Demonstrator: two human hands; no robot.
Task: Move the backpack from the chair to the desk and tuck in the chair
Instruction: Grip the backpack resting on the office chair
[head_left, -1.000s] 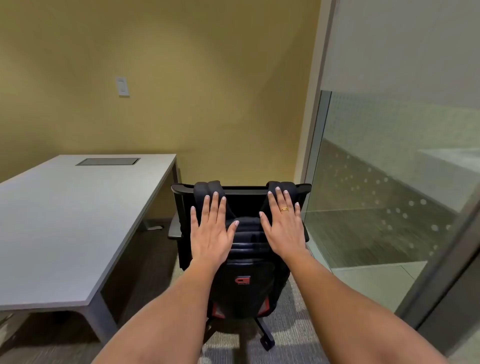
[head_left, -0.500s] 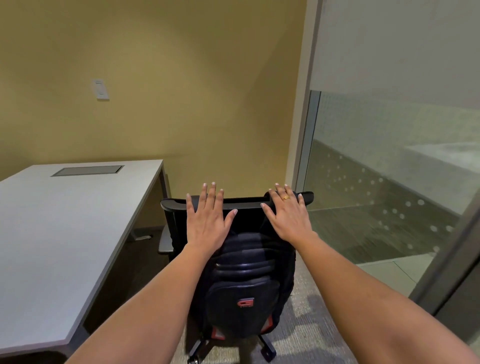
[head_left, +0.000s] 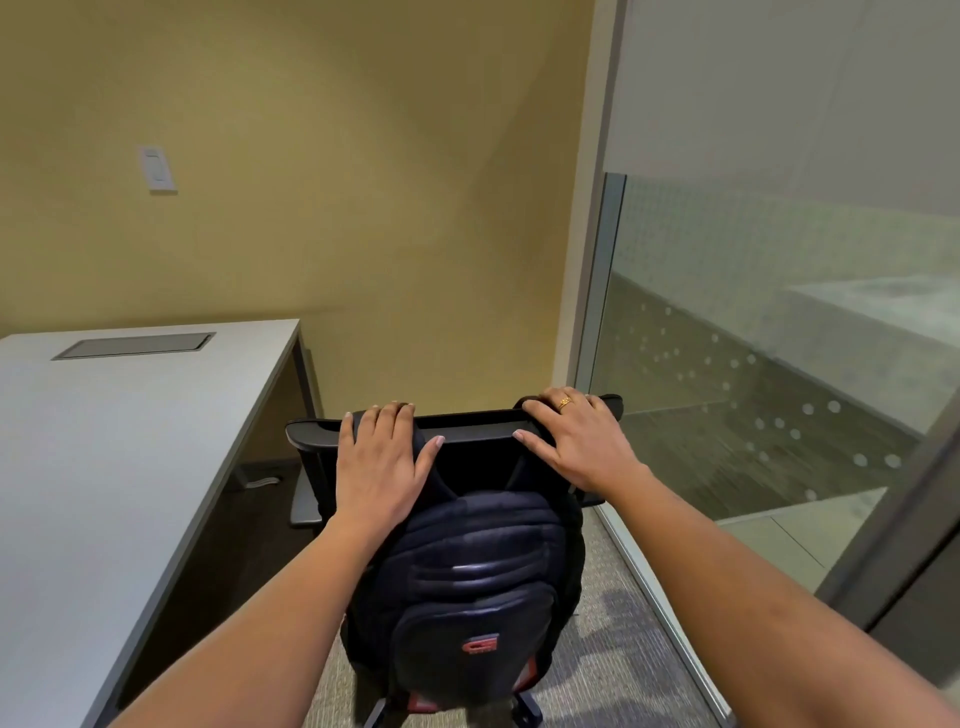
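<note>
Both hands have slid up from the backpack's shoulder straps onto the chair's top rail (head_left: 467, 426). Left hand (head_left: 376, 460) and right hand (head_left: 574, 447) curl over it, each gripping a strap. The black backpack (head_left: 467, 587) hangs on the chair back, beside the desk (head_left: 104, 467). Lifting unevenly could snag a strap and roll the chair.

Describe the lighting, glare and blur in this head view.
Head view: even indoor light, soft shadow on the carpet beside the backpack; pale sheen on its padded ribs; wide-angle bending of the glass partition, which is streaked with motion blur at right; hands and desk sharp.
</note>
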